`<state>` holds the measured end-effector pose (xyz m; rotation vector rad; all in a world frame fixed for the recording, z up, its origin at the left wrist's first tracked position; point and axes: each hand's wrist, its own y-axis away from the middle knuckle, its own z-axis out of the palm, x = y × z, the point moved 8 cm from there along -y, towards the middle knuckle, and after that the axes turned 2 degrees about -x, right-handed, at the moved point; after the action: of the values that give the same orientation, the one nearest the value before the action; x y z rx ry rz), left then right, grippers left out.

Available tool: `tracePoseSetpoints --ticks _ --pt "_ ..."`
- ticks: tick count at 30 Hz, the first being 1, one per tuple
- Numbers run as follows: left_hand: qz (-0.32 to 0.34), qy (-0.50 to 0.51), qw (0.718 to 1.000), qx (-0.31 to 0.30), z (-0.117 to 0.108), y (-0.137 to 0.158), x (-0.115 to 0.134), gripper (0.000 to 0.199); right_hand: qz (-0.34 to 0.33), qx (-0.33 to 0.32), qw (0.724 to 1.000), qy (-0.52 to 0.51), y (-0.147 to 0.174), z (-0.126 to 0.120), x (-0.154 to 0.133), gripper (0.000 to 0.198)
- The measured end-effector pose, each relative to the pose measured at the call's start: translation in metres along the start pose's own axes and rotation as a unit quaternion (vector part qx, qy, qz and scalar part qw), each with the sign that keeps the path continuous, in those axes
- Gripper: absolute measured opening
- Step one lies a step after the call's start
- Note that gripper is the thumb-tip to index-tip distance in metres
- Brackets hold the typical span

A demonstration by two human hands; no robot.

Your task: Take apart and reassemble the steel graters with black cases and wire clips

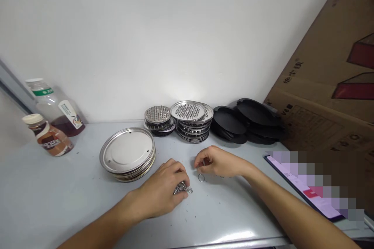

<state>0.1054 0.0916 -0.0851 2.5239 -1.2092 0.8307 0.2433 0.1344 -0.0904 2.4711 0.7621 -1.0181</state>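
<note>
Left hand (165, 190) grasps small metal pieces (180, 188) toward the tabletop's (222, 218) front edge. Right hand (217, 161), fingertips bunched, is just behind a metal ring (201, 181) lying there; I cannot tell whether it holds anything.

"V6" on the cardboard box (318, 70) — partial "CAFE" lettering on the small brown bottle (52, 138).

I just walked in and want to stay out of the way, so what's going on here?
A person's left hand holds a bunch of small metal pieces over a grey table. The right hand is curled beside a metal ring; whether it grips anything is unclear. Round metal plates are stacked to the left, with grater discs and black trays near the wall.
</note>
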Motion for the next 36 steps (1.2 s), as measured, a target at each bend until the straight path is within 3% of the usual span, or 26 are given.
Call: tracePoseSetpoints --ticks 5,9,14,19,26,31,34,36 --pt "0.029 0.045 0.998 0.035 -0.001 0.000 0.006 0.010 -0.012 0.001 0.994 -0.112 -0.004 0.016 -0.008 0.017" --pt "-0.025 0.180 0.979 0.095 -0.011 -0.002 0.000 0.004 -0.030 -0.005 0.974 -0.226 0.000 0.016 -0.024 0.034" --pt "-0.079 0.430 0.887 0.149 -0.012 -0.009 -0.023 0.016 -0.072 0.074 0.972 -0.213 0.004 0.013 -0.043 0.033" --pt "-0.111 0.542 0.819 0.152 -0.010 -0.008 -0.033 0.022 -0.090 0.171 0.948 -0.253 0.006 0.007 -0.042 0.015" --pt "-0.101 0.529 0.828 0.157 -0.014 -0.003 -0.028 0.019 -0.175 0.218 0.948 -0.154 0.014 -0.006 -0.057 0.009" --pt "-0.072 0.526 0.830 0.170 -0.022 -0.001 -0.026 0.025 -0.251 0.313 0.915 -0.048 0.033 -0.019 -0.073 0.012" --pt "-0.084 0.492 0.845 0.192 -0.029 0.003 -0.027 0.023 -0.254 0.324 0.911 -0.024 0.037 -0.021 -0.075 0.010" --pt "-0.093 0.472 0.854 0.200 -0.032 0.005 -0.027 0.023 -0.219 0.316 0.922 -0.042 0.034 -0.019 -0.070 0.005"
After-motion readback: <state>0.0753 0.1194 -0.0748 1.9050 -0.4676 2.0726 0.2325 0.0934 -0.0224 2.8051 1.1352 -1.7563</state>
